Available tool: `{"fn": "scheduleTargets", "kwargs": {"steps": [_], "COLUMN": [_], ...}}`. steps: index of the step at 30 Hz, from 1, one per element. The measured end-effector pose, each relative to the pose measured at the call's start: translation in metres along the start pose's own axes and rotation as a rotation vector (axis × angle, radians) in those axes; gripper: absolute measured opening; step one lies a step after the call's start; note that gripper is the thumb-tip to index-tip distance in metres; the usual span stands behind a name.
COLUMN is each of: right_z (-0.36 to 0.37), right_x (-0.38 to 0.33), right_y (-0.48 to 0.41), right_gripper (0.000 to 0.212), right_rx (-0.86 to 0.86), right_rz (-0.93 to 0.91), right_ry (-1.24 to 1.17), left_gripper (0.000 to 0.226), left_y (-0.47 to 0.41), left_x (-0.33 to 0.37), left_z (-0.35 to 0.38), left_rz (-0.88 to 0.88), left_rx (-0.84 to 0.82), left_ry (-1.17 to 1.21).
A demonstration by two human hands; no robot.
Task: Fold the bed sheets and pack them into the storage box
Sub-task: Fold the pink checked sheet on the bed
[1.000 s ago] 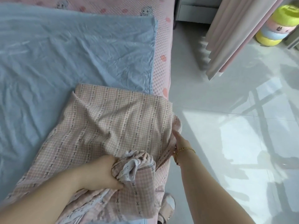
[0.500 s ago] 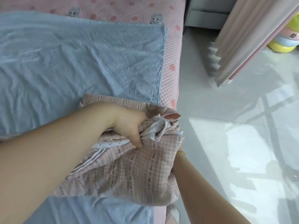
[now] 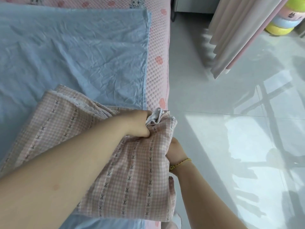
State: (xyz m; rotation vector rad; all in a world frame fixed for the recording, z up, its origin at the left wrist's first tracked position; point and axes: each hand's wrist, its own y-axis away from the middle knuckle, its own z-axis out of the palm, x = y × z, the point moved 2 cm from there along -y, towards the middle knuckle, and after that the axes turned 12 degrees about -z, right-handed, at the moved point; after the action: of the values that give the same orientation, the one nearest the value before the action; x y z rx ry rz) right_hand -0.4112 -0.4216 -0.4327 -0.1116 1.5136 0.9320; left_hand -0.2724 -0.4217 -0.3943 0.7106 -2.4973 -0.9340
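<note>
A pink checked sheet [image 3: 132,171] with dark star stripes lies partly folded on the bed's right side, over a pale blue sheet [image 3: 74,52]. My left hand [image 3: 138,123] grips a bunched corner of the pink sheet near the bed's edge. My right hand [image 3: 175,150], with a gold bracelet on its wrist, holds the pink sheet's right edge from below; its fingers are mostly hidden by the cloth. No storage box is in view.
The blue sheet is spread over a pink quilted mattress cover [image 3: 157,47]. To the right is glossy white tiled floor [image 3: 231,129]. A pink curtain [image 3: 239,30] hangs at the upper right, with stacked coloured rings [image 3: 283,19] behind it.
My left hand has carried the bunched corner from near me up and to the right, folding the pink sheet over itself. My right hand has shifted to the sheet's right edge.
</note>
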Motion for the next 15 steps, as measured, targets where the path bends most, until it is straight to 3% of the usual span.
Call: {"fn": "scheduleTargets", "kwargs": {"steps": [3, 5, 8, 13, 15], "right_z": [-0.011, -0.017, -0.022, -0.017, -0.016], "right_x": [0.009, 0.015, 0.012, -0.007, -0.02], "right_y": [0.002, -0.001, -0.005, -0.03, -0.04], "right_gripper": [0.018, 0.028, 0.028, 0.057, 0.054], "right_rx": [0.11, 0.255, 0.426, 0.124, 0.006], "right_rz": [-0.005, -0.057, -0.177, -0.463, -0.509], "right_ry": [-0.126, -0.138, 0.087, 0.717, 0.841], "left_gripper": [0.048, 0.037, 0.036, 0.037, 0.032], "left_y": [0.001, 0.004, 0.007, 0.018, 0.025], "left_x": [-0.007, -0.014, -0.022, -0.04, -0.053], "left_z": [0.007, 0.006, 0.005, -0.003, -0.005], "left_rz": [0.016, 0.035, 0.049, 0.059, 0.043], "left_rx": [0.009, -0.004, 0.003, 0.057, 0.062], "left_ry": [0.165, 0.282, 0.38, 0.438, 0.456]}}
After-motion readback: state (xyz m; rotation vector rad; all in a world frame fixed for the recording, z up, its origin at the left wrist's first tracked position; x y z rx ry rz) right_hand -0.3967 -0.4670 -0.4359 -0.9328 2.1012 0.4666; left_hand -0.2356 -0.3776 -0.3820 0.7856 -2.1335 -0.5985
